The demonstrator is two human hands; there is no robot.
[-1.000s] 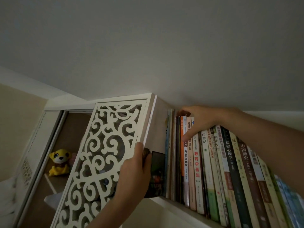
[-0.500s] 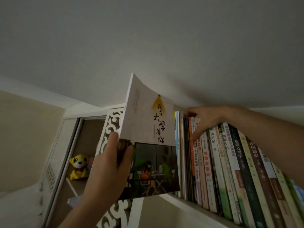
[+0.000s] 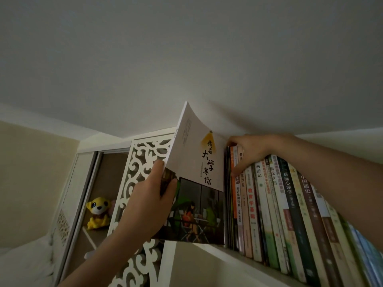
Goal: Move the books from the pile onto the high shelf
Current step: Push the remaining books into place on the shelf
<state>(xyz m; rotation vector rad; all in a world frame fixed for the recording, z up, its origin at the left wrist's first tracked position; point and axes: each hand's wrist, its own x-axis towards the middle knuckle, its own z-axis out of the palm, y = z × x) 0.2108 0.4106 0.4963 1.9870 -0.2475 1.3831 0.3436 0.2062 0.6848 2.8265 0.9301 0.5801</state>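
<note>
Book in hand: one paperback (image 3: 194, 179) with a white cover and a picture at the bottom; it stands upright at the left end of the row, its cover facing the camera, its top corner bent toward the ceiling (image 3: 186, 59).
Long axis: nearly vertical, leaning a little to the left at the top.
Left hand (image 3: 149, 204): it grips the free left edge of the paperback, thumb on the cover, the other fingers behind it.
Right hand (image 3: 248, 152): its fingers curl over the tops of the leftmost books in the row of books (image 3: 279, 214) and seem to hold them to the right.
Key relation: the paperback's right edge lies just beside the first thin spines of the row; I judge the slot for it is there, between the row and the carved white panel (image 3: 141, 162).
Nearer hand: the left hand carries the book; the right hand is nearer to the slot.
Shelf (image 3: 228, 255): its white front edge runs under the books, down to the right.
Count: one book held; about twenty spines in the row, the far right ones too blurred to count; two hands; one yellow plush toy (image 3: 98, 212) in the cabinet on the left.
Pile: not in view.
</note>
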